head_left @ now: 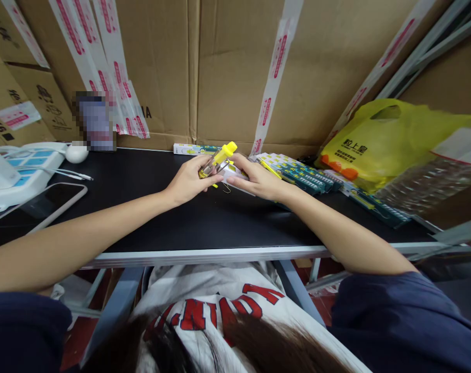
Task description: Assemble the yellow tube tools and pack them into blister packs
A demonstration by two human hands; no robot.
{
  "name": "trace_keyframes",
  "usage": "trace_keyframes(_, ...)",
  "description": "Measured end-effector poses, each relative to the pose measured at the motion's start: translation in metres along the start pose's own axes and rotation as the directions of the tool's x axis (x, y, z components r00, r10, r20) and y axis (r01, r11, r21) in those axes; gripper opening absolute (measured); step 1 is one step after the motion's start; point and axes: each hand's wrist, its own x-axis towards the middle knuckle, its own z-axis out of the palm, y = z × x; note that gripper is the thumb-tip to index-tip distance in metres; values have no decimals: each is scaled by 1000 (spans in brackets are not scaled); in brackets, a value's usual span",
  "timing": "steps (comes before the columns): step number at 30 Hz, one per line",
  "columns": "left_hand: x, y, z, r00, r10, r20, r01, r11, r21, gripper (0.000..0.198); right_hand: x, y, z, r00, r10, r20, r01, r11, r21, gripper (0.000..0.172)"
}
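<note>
1. A pixelated patch (94, 122) at far left hides whatever stands there.
2. The left hand (188, 181) reaches over the black table (150, 217), fingers curled around the yellow tool (219, 158).
3. The tool tilts up to the right between both hands; its exact kind is unclear.
4. The right hand (258, 181) pinches a white pack (232, 172) just beneath it.

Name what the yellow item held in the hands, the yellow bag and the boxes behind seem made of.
The yellow item looks like moulded plastic, opaque and smooth; its silvery clip is probably metal. The yellow bag seems thin plastic film, crinkled and glossy. The boxes are cardboard, matt brown, with folded flaps and tape.
</note>
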Motion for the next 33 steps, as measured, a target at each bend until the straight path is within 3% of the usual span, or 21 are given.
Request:
trace_keyframes(7,-1,2,1,990,144,-3,-143,984,109,38,-2,-9,5,996,88,-4,-88,986,-141,51)
trace_keyframes(12,0,4,0,988,140,67,-149,977,154,33,-1,-14,11,985,164,-59,-174,944,-280,52)
trace_keyframes(21,3,4,-2,990,135,30,-138,979,152,32,1,-6,-6,985,104,-136,-120,986,-115,42)
trace_keyframes(25,4,5,-4,998,66,4,-66,990,122,33,1,-6,-11,977,84,-197,-109,987,-120,40)
trace_keyframes(33,4,8,-6,983,-100,155,81,988,128,33,-1,-5,-12,958,8,-288,-119,921,-371,34)
